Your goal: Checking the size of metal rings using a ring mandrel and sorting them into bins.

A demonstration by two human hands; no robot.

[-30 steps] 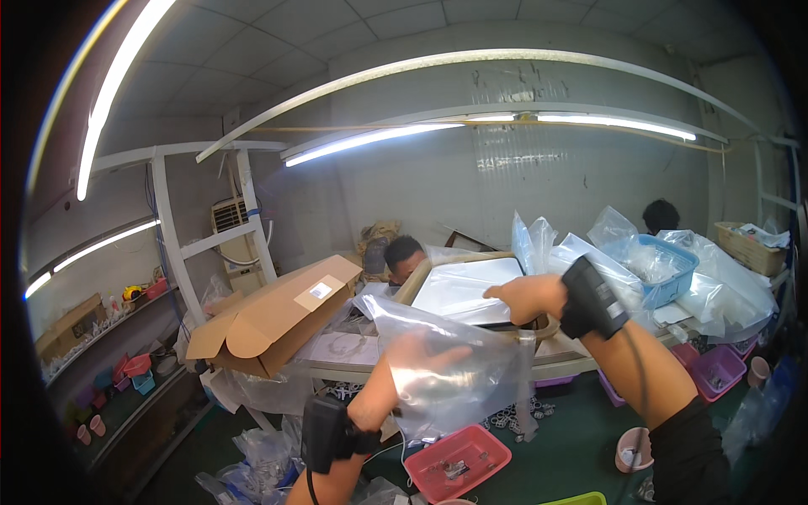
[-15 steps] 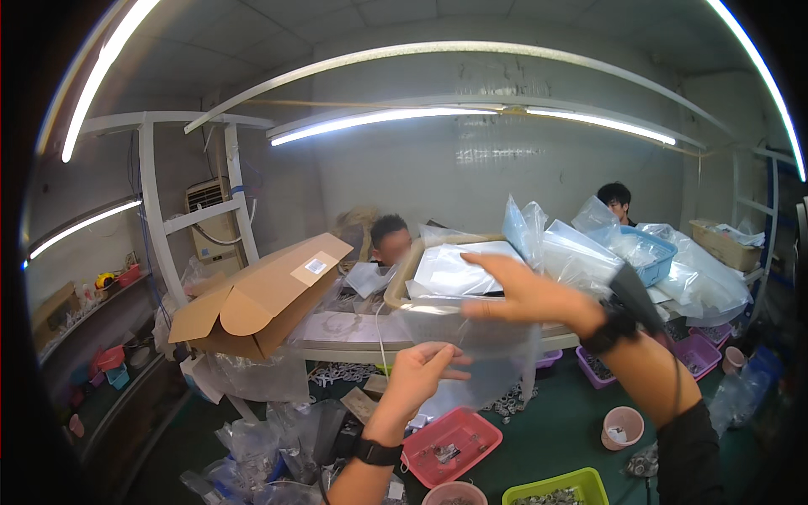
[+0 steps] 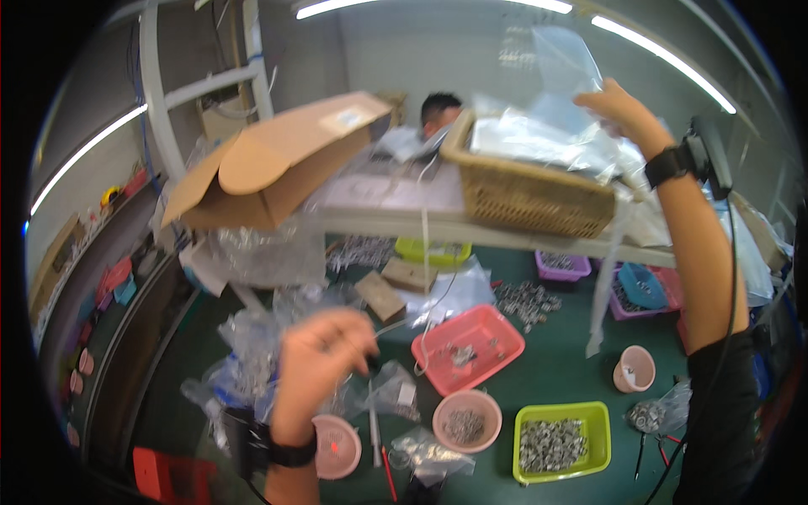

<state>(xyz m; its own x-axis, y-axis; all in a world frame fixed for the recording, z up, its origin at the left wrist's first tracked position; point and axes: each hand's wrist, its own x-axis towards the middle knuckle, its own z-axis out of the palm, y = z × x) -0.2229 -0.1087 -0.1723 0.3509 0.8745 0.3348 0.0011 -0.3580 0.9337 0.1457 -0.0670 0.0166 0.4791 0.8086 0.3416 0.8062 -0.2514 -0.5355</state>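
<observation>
At the upper right, my right hand [image 3: 621, 109] is closed on a clear plastic bag [image 3: 562, 71], lifting it above the shelf. Below it, a tan woven-look basket [image 3: 539, 198] sits on the shelf edge, filled with white and clear plastic bags [image 3: 534, 139]. My left hand [image 3: 326, 358] hangs over the green table at the lower left, blurred by motion. Its fingers look curled, but whether they hold anything is unclear. Near it lie crumpled clear bags [image 3: 252, 345] and a red tray [image 3: 468, 347] with a few small parts.
An open cardboard box [image 3: 278, 160] lies tilted on the shelf [image 3: 370, 198]. On the table stand a lime-green tray [image 3: 562, 410] of metal parts, pink bowls [image 3: 467, 421] and a pink cup [image 3: 634, 369]. Behind the shelf is another person [image 3: 439, 109].
My right hand has moved up and right and taken hold of a clear bag. My left hand has dropped down and left. The view has tilted lower, showing more of the table.
</observation>
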